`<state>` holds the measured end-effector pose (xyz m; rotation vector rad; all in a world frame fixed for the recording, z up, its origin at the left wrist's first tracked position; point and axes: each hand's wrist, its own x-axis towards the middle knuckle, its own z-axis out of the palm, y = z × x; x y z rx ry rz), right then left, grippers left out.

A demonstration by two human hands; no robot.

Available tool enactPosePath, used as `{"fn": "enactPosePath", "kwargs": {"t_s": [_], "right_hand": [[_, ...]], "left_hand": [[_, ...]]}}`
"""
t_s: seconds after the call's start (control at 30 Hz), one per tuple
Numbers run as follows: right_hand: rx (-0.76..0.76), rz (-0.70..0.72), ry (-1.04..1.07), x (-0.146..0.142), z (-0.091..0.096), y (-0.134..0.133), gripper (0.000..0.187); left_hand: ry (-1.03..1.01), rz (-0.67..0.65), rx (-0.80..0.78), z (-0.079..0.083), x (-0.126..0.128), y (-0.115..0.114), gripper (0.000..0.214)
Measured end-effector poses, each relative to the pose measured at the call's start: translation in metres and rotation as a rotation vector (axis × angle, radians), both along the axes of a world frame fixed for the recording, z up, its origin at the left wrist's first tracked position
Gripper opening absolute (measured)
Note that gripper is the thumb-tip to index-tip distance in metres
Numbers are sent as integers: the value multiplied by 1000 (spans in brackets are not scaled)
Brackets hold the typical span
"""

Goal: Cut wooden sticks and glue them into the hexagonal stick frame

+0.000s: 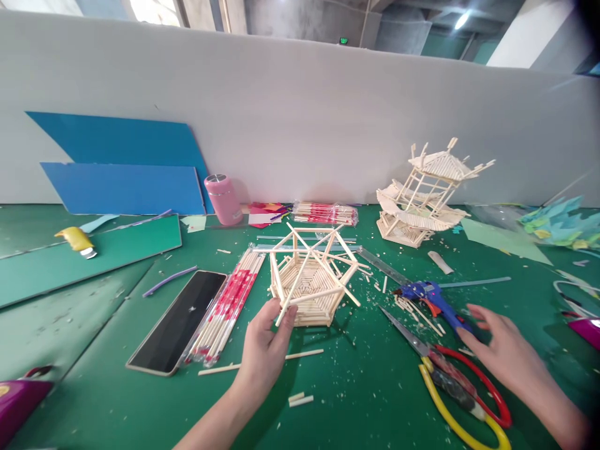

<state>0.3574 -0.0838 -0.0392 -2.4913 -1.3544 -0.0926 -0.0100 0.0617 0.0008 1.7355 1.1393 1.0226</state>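
Observation:
My left hand (270, 340) pinches the near left side of a six-sided frame of thin wooden sticks (308, 299). Its floor is laid with close rows of sticks, and long sticks cross over its top. At the right, my right hand (497, 344) is open, thumb and fingers spread around the handle end of a blue glue gun (434, 299); whether they touch it I cannot tell. Just below lie large scissors (462, 387) with red and yellow handles, blades pointing at the frame. Loose sticks (304, 355) and short cut pieces (300, 400) lie near my left hand.
A stick pagoda model (422, 194) stands at the back right. Left of the frame are a packet of red-marked sticks (229, 300) and a phone (180, 322). A pink flask (224, 200), blue boards (126, 187) and a yellow cutter (77, 240) are farther back.

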Motion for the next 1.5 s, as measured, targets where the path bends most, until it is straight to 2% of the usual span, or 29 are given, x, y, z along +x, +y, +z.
{"fn": "enactPosePath", "kwargs": {"t_s": [0.1, 0.17, 0.33, 0.5, 0.6, 0.77, 0.97, 1.1, 1.27, 1.37, 1.5], "right_hand": [[-90, 68, 39, 9, -8, 26, 39], [-114, 74, 31, 12, -4, 33, 37], [-116, -47, -59, 33, 14, 37, 45], [-97, -96, -46, 40, 11, 44, 51], [-28, -100, -27, 23, 9, 45, 53], [-121, 226, 219, -13, 8, 50, 27], [-154, 423, 336, -38, 10, 76, 23], [-78, 446, 356, -50, 25, 82, 31], [178, 400, 232, -69, 45, 72, 31], [271, 361, 119, -85, 50, 60, 26], [310, 470, 140, -117, 46, 44, 19]], "left_hand": [[-1, -8, -7, 0, 0, -1, 20], [0, -13, -14, 1, 0, 0, 20], [-3, -10, -14, 0, 0, 0, 20], [-5, -14, -19, 1, 0, -1, 20], [1, -14, -21, 2, 0, -2, 20], [10, -12, 3, 2, 0, -2, 19], [21, -6, 44, 2, 1, -2, 22], [48, 9, 77, 4, -3, -7, 17], [130, 99, 145, 8, -30, -14, 27], [238, 164, 206, 14, -56, -12, 7], [327, 264, 217, 27, -81, -15, 27]]}}
